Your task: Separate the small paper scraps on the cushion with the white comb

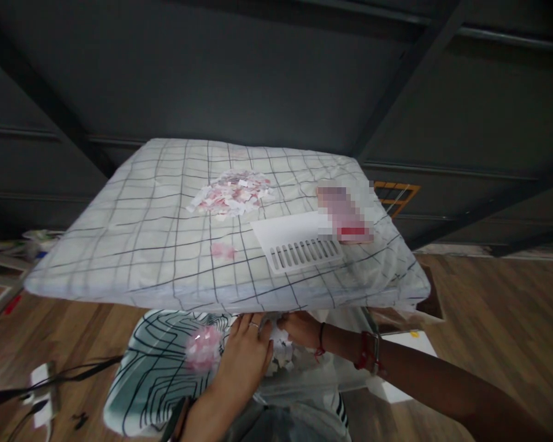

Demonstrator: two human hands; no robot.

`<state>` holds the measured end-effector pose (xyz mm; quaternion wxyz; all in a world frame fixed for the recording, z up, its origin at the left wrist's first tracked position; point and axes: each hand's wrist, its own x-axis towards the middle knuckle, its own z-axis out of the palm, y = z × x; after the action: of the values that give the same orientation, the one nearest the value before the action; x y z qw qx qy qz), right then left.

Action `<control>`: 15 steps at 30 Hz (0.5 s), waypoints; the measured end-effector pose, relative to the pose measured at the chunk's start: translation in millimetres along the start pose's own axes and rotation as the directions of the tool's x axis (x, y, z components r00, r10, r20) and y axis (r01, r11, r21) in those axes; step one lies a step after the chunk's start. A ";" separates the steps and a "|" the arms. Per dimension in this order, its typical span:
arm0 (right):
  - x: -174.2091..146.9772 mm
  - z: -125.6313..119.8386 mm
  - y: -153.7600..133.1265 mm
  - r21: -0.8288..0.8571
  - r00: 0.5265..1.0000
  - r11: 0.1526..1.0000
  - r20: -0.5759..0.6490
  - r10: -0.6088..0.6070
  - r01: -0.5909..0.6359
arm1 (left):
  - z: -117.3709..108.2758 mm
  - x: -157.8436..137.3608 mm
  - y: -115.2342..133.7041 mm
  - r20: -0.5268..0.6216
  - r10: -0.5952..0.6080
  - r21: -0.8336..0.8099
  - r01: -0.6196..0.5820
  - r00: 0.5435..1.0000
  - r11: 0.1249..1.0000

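Observation:
Just under the table's front edge, my left hand [247, 350], with a ring on it, reaches forward. Its fingers are bent, and their tips are hidden. Close beside it, my right hand [300, 328] is closed, its fingertips curled at white material I cannot make out. Between and below them lie white paper scraps [281, 356] in a clear plastic container or bag [322, 377]. To the left of my left hand, a small transparent bag of pink and white pieces [203, 348] rests on a green patterned cushion [141, 374].
A plastic-covered checked table [133, 215] stands in front, bearing a heap of pink and white paper scraps [235, 193], a small pink pile [223, 250], a white slotted sheet [290, 236] and a partly blurred pink object [350, 221]. A power strip [43, 396] lies on the floor at left.

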<state>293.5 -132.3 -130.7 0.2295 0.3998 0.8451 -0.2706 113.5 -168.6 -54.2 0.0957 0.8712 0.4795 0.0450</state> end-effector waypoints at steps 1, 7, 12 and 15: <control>-1.0 0.0 -0.3 -0.008 1.000 1.000 -0.019 -0.004 0.004 | 2.8 -1.1 0.2 -0.007 -0.004 0.004 0.004 1.000 1.000; -4.7 1.7 4.0 -0.034 0.997 0.997 0.030 -0.072 0.073 | 17.0 -6.4 0.1 -0.044 0.027 0.049 -0.025 0.999 0.998; -3.5 3.4 5.2 -0.030 0.994 0.997 0.083 -0.074 0.077 | 24.5 -6.1 -2.2 -0.045 0.025 0.037 -0.023 0.999 0.999; -1.8 3.3 4.8 -0.011 0.994 0.999 0.097 -0.051 0.052 | 25.8 -6.9 -2.7 -0.050 0.019 0.032 -0.018 0.999 0.999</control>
<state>298.9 -132.8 -133.4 0.2660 0.3627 0.8448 -0.2899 112.0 -176.2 -79.9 0.0695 0.8756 0.4743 0.0601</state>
